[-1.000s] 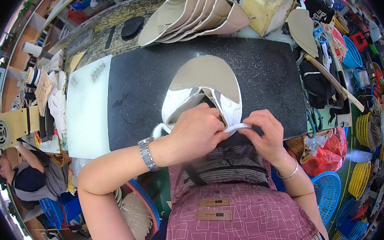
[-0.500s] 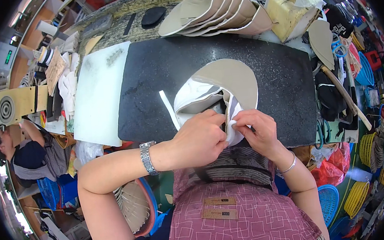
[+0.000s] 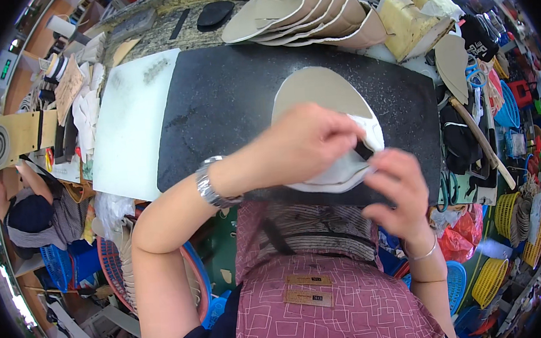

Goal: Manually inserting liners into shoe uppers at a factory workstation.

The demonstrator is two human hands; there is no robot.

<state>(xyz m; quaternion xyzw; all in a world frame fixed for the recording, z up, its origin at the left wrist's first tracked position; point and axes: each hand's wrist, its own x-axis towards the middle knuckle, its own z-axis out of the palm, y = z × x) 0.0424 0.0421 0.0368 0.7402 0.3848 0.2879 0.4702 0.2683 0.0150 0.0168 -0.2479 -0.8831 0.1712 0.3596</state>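
Observation:
A beige and white shoe upper (image 3: 321, 92) rests on the black board, its rounded beige part pointing away from me and its white lining nearer me. My left hand (image 3: 312, 137) crosses over it with curled fingers pinched together at its white right edge; what they hold, if anything, is hidden. By the upper's lower right edge, my right hand (image 3: 399, 190) is blurred, its thumb well apart from the fingers. Whether those fingertips touch the edge, I cannot tell.
Nested beige uppers (image 3: 309, 13) stand behind the black board (image 3: 215, 110). A white board (image 3: 131, 129) adjoins it on the left. At the right lie a yellowish block (image 3: 408, 24), a wooden-handled tool (image 3: 484, 142) and scissors (image 3: 450, 190). Another person (image 3: 39, 212) works far left.
The shoe upper has turned and shifted right. My left hand has moved right and away across it; my right hand has moved right, its fingers spreading. The loose white strip left of the upper no longer shows.

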